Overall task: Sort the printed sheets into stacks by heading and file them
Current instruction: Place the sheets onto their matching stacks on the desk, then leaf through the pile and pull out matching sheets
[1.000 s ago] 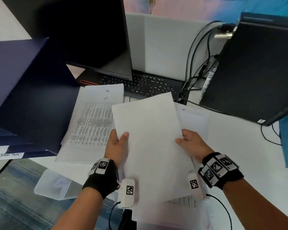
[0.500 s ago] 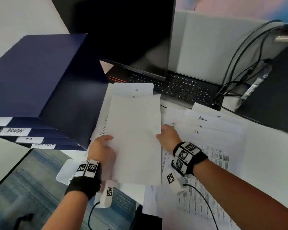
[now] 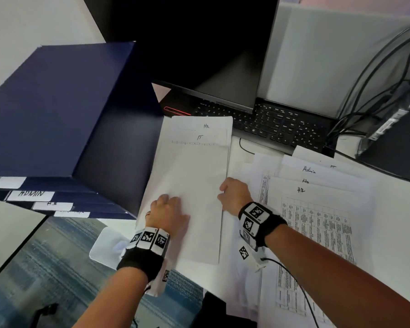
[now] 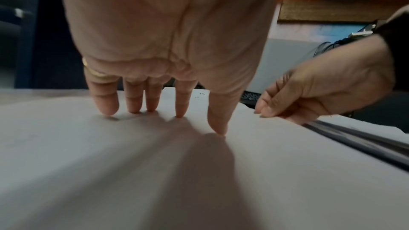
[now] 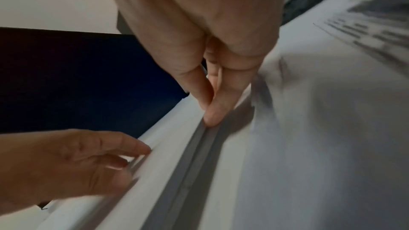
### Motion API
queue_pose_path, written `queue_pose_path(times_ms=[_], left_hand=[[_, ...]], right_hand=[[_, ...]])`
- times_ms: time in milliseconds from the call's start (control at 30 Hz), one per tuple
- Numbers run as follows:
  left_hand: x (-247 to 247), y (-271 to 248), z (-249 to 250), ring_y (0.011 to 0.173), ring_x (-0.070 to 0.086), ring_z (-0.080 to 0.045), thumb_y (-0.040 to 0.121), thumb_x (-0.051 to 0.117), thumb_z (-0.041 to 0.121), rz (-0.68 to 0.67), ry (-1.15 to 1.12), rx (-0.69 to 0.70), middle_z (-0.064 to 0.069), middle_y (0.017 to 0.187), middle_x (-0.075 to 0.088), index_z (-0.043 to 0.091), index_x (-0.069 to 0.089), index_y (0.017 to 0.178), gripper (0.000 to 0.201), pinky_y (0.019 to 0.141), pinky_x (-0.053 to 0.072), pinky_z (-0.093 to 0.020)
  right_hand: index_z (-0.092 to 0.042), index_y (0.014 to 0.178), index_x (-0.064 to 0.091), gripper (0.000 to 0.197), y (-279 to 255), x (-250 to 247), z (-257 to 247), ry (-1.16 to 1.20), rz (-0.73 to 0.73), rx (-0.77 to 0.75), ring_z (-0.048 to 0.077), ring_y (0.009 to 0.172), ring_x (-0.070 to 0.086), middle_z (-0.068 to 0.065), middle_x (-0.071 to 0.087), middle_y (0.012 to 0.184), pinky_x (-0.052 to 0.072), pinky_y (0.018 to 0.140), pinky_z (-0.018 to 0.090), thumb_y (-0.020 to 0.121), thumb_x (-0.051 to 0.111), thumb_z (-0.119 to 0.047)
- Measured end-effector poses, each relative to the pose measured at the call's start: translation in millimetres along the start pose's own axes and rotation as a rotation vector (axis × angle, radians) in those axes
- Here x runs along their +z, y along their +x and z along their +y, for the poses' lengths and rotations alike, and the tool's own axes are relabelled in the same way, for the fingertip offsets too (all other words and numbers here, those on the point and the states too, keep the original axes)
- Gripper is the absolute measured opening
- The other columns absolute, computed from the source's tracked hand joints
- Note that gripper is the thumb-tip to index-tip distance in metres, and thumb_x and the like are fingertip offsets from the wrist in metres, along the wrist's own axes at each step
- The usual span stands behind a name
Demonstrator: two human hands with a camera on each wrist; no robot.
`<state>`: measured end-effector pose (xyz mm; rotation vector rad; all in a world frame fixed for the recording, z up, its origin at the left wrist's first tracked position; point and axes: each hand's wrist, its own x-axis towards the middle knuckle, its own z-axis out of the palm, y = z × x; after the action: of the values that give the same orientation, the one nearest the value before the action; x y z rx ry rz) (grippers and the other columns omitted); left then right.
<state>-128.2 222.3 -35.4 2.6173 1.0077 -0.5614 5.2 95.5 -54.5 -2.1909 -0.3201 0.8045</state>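
Observation:
A white sheet [image 3: 194, 181], blank side up, lies on the left paper stack [image 3: 199, 129], whose top edges show handwritten "HR" and "IT" headings. My left hand [image 3: 167, 207] presses its straight fingertips [image 4: 150, 109] onto this sheet [image 4: 110, 163] near its lower left. My right hand [image 3: 231, 194] pinches the sheet's right edge between thumb and fingers [image 5: 210, 116]. In the right wrist view my left hand [image 5: 124, 156] rests on the sheet [image 5: 159, 169]. A second spread pile of printed sheets [image 3: 317, 209], headed "Admin" and "HR", lies to the right.
Dark blue folders [image 3: 57, 110] with white labels, one reading ADMIN [image 3: 31, 194], are stacked at the left, the top one open. A laptop keyboard [image 3: 270, 121] and screen stand behind the papers. Cables [image 3: 365, 95] hang at the right. A clear plastic tray [image 3: 107, 245] juts over the desk edge.
Both hands carried the blank sheet left and down onto the left stack. My left hand went from gripping its edge to pressing on top of it. My view swung left.

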Motion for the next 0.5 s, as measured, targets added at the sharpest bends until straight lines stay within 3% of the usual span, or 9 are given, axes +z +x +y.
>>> queue_pose_path(times_ms=[67, 167, 333, 500], left_hand=[[3, 1, 0, 0.134, 0.029, -0.030, 0.084, 0.060, 0.041, -0.031, -0.003, -0.021, -0.005, 0.147, 0.029, 0.022, 0.037, 0.136, 0.060, 0.104, 0.035, -0.045], [5, 4, -1, 0.133, 0.030, -0.028, 0.080, 0.061, 0.044, -0.037, 0.034, -0.033, -0.002, 0.146, 0.030, 0.024, 0.033, 0.136, 0.066, 0.105, 0.037, -0.045], [-2, -4, 32, 0.134, 0.030, -0.029, 0.084, 0.060, 0.042, 0.011, -0.029, 0.034, -0.006, 0.149, 0.028, 0.021, 0.035, 0.139, 0.064, 0.105, 0.034, -0.046], [1, -15, 88, 0.128, 0.040, -0.027, 0.087, 0.060, 0.031, 0.074, -0.205, 0.260, -0.006, 0.140, 0.040, 0.020, 0.051, 0.130, 0.046, 0.102, 0.037, -0.039]], right_hand=[[-0.003, 0.098, 0.064, 0.017, -3, -7, 0, 0.000, -0.018, -0.022, 0.033, 0.089, 0.064, 0.008, 0.059, 0.092, 0.055, 0.082, 0.040, 0.085, 0.053, 0.000], [-0.011, 0.082, 0.064, 0.015, -12, -29, 7, 0.114, 0.033, 0.016, 0.032, 0.073, 0.064, 0.015, 0.066, 0.087, 0.056, 0.075, 0.046, 0.086, 0.054, 0.000], [-0.015, 0.097, 0.069, 0.015, -33, -90, 48, -0.049, 0.240, 0.096, 0.021, 0.094, 0.063, 0.001, 0.068, 0.099, 0.053, 0.086, 0.033, 0.087, 0.057, -0.016], [-0.018, 0.100, 0.067, 0.022, -47, -140, 104, -0.184, 0.299, 0.247, 0.023, 0.101, 0.060, 0.001, 0.068, 0.107, 0.050, 0.093, 0.038, 0.082, 0.056, -0.021]])
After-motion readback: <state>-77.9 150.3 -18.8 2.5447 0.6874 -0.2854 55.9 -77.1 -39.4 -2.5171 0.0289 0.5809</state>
